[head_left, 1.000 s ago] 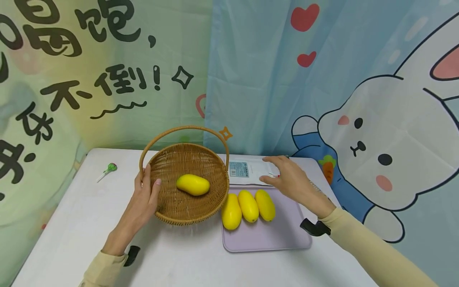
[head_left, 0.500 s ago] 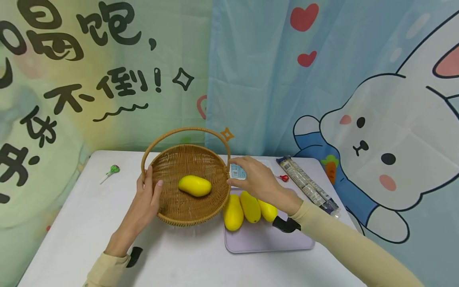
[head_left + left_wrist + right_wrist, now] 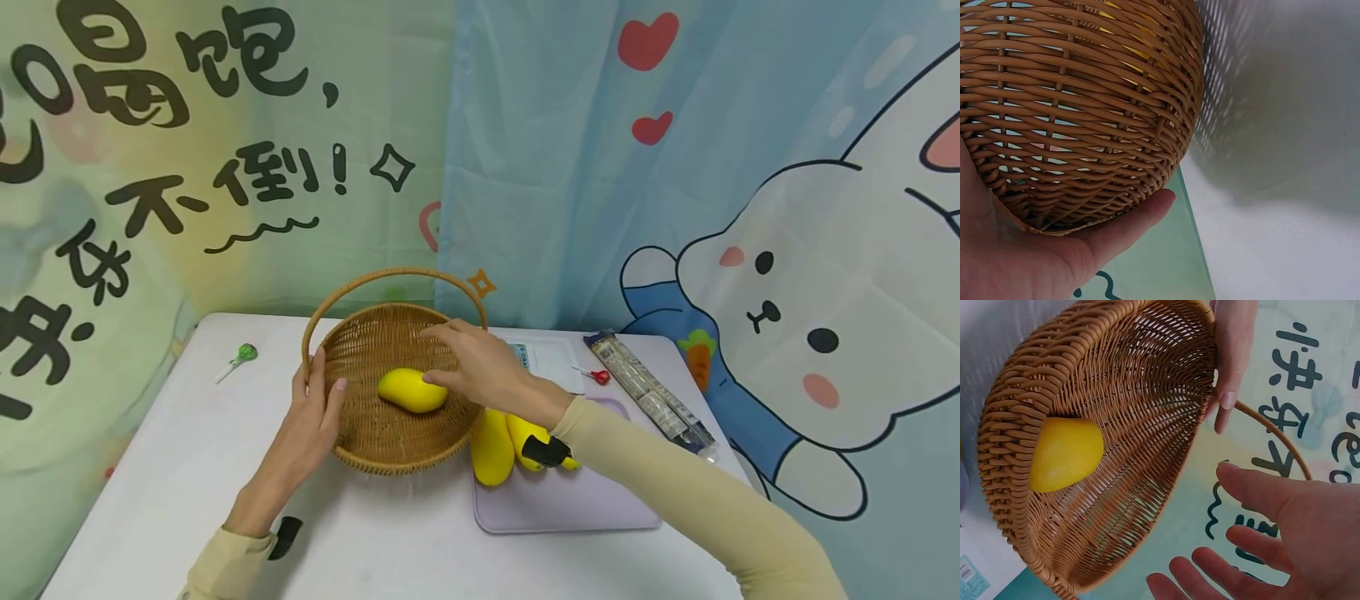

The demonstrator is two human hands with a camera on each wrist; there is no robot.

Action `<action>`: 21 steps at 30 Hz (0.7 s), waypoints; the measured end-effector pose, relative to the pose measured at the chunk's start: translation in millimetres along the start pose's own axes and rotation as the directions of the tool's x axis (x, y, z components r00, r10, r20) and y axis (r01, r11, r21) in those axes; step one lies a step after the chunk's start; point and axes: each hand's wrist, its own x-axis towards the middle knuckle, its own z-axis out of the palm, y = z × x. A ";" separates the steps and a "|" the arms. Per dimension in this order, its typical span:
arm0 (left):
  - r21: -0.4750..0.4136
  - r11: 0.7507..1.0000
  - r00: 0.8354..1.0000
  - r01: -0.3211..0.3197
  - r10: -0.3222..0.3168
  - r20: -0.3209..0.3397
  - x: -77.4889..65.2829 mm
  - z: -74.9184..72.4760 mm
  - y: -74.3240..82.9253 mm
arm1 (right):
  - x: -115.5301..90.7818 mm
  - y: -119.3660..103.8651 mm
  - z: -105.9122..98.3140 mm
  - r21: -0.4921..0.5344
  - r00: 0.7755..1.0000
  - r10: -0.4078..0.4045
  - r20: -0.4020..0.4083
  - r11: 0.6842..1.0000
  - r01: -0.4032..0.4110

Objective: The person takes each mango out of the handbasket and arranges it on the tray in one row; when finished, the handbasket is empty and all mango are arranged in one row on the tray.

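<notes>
A round wicker basket (image 3: 360, 433) with a tall arched handle is tilted toward the head camera. My left hand (image 3: 306, 425) grips its left rim, with the thumb (image 3: 1138, 228) along the outside of the weave in the left wrist view. One yellow mango (image 3: 411, 390) with a greenish tip lies inside. Above the basket's right half reaches my right hand (image 3: 491, 367), its fingertips close to the mango in the head view. In the right wrist view its fingers (image 3: 1229, 575) are spread apart and hold nothing; the basket's wall partly hides the mango.
Right of the basket, a lilac tray (image 3: 570, 512) bears several yellow mangoes (image 3: 492, 454), partly behind my right arm. Behind it lie a white packet (image 3: 558, 362), a red lollipop (image 3: 600, 377) and a long clear-and-dark package (image 3: 648, 392). A green lollipop (image 3: 244, 353) lies at the back left.
My right hand has moved left from over the white packet to over the basket, uncovering the red lollipop and long package. The left hand keeps its grip on the basket, which stays put.
</notes>
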 end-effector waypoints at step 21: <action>-0.007 1.000 1.000 -0.010 0.010 0.000 -0.4 1.1 -1.9 | 52.0 9.2 50.1 -0.056 0.962 0.017 0.274 0.998 -0.002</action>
